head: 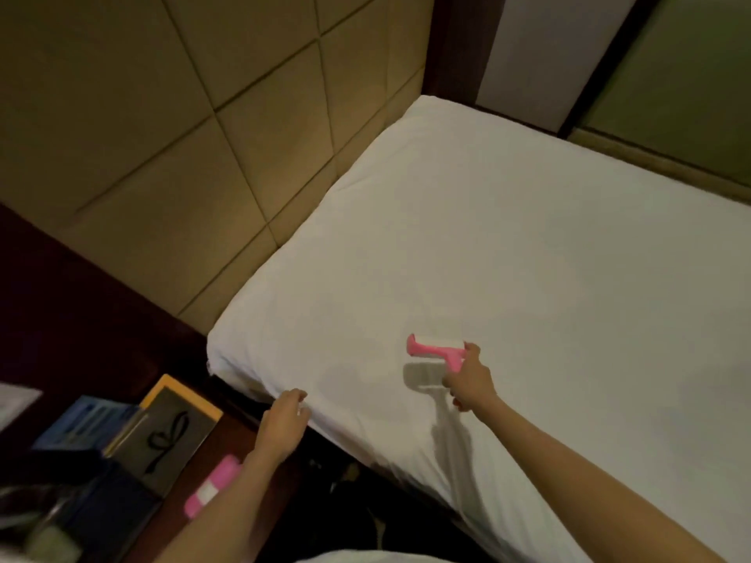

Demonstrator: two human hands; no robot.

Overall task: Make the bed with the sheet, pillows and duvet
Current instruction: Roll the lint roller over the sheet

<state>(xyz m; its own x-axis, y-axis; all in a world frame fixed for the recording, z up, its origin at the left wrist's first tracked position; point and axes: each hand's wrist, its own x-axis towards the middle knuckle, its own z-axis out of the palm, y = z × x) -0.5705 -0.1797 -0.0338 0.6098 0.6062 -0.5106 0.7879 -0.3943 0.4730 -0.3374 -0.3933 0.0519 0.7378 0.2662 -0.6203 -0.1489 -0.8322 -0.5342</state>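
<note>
The sheet spreads flat, centre to 3 o'clock — likely light and soft, best taken at its hem. At 7 o'clock the left hand pinches that edge; the right hand, 5 o'clock, grips a pink lint roller.

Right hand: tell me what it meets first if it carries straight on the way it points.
Likely the white sheet: the right hand holds a pink lint roller low over it, aimed at the padded headboard, which would come next. Depth is unclear.
</note>
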